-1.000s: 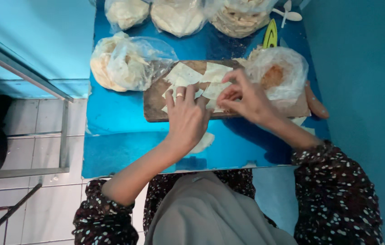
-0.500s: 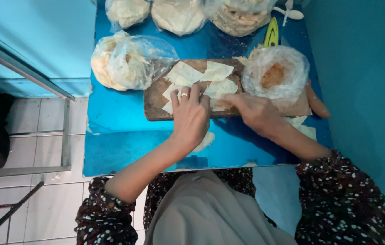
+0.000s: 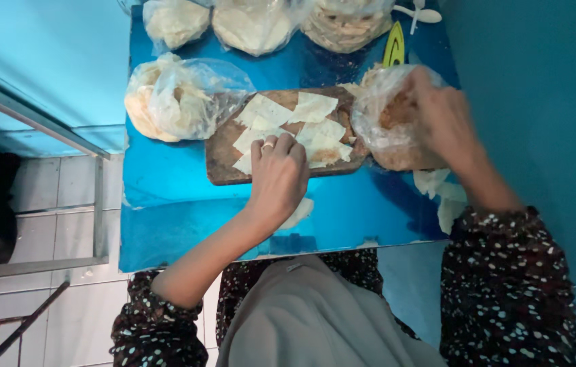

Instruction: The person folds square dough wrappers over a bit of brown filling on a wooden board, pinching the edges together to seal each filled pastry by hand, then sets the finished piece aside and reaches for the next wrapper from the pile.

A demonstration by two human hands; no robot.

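Note:
A wooden cutting board (image 3: 223,158) lies on the blue table (image 3: 186,224) and carries several pale square dough wrappers (image 3: 313,107). My left hand (image 3: 276,178), a ring on one finger, rests palm down on the wrappers at the board's near edge. My right hand (image 3: 443,115) reaches into a clear plastic bag of brownish filling (image 3: 390,115) at the board's right end; the hand is blurred and its fingers sit at the bag's mouth. Loose wrapper pieces (image 3: 445,197) lie on the table beneath my right forearm.
A clear bag of flatbread (image 3: 176,102) sits left of the board. Three more bags of dough rounds (image 3: 254,24) line the far edge, with a white spoon (image 3: 418,13) and a yellow-green tool (image 3: 394,49). A metal rail (image 3: 37,122) and tiled floor lie left.
My right hand has left the wrappers on the board and moved right to the bag of filling. My left hand has stayed on the wrappers.

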